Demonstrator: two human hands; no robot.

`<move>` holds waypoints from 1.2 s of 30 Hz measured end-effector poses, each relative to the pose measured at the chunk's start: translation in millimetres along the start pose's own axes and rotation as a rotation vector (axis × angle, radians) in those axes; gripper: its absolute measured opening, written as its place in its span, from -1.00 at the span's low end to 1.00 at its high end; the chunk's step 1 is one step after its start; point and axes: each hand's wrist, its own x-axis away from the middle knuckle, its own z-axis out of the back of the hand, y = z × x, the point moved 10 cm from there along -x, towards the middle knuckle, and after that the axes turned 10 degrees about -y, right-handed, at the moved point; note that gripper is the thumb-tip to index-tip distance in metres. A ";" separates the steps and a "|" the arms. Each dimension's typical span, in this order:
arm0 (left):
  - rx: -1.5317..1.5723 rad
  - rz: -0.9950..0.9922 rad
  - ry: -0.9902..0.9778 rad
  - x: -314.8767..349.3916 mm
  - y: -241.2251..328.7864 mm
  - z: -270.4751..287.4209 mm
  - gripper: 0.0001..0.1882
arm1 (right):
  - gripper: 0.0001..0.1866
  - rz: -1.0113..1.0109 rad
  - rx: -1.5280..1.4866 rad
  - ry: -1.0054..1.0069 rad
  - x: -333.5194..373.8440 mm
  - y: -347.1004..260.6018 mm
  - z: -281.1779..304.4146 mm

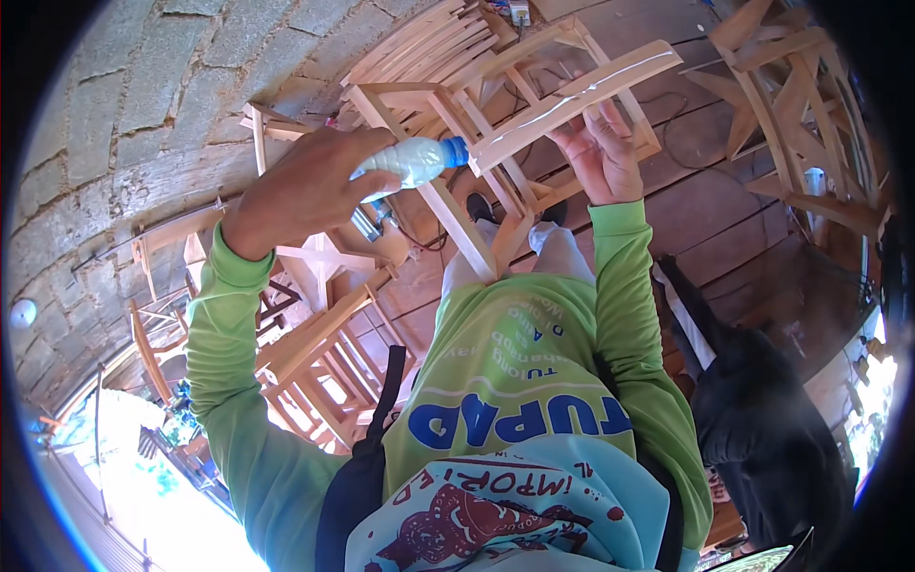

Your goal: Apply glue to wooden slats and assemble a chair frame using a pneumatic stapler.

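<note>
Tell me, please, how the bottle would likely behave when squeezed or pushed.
The bottle probably gives when squeezed, since it looks like thin, translucent plastic. Lying on its side, it would likely roll, given its rounded shape. Stood on its narrow blue cap, it might tip.

Bottle (415, 162) left of wooden strip (524, 132), slat pile (419, 52) beyond, frame (770, 124) far right

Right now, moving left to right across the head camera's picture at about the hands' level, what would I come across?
Left hand → translucent bottle → its blue cap → right hand → wooden frame near the right edge.
</note>
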 end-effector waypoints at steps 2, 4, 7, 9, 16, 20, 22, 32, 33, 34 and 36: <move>-0.090 -0.028 0.049 -1.3 7.7 -2.9 -0.64 | -0.53 -0.016 0.034 -0.036 -2.1 1.4 -6.1; -0.162 -0.037 0.063 -3.7 10.4 -4.2 -0.66 | -0.54 -0.029 0.076 -0.034 -4.9 2.7 -9.5; -0.273 -0.101 0.105 -12.6 19.1 -4.9 -0.70 | -0.54 -0.015 0.161 -0.099 -8.8 2.6 -21.6; -0.323 -0.153 0.145 -17.5 26.2 -4.2 -0.72 | -0.52 -0.035 0.202 -0.140 -10.2 6.1 -27.8; -0.333 -0.093 0.087 -21.1 20.3 1.2 -0.70 | -0.51 0.026 0.162 -0.099 -12.9 -11.9 -12.6; -0.125 -0.101 0.127 -14.9 13.7 15.1 -0.64 | -0.51 0.030 0.036 -0.068 -14.5 -20.6 -1.5; -0.119 -0.083 0.114 -14.0 12.0 13.6 -0.63 | -0.50 0.020 0.001 -0.056 -16.4 -19.8 1.2; -0.233 -0.062 0.061 -24.9 11.8 -2.8 -0.65 | -0.55 -0.001 0.087 -0.078 -23.4 -16.8 -5.4; -0.243 -0.080 0.088 -27.5 14.7 -0.1 -0.65 | -0.54 -0.004 0.131 -0.058 -23.8 -16.9 -5.1; -0.278 -0.111 0.097 -30.5 19.3 0.4 -0.66 | -0.54 -0.006 0.124 -0.084 -24.5 -15.0 -9.6; -0.311 -0.145 0.103 -34.5 26.5 2.4 -0.67 | -0.54 -0.009 0.185 -0.122 -24.5 -11.6 -16.6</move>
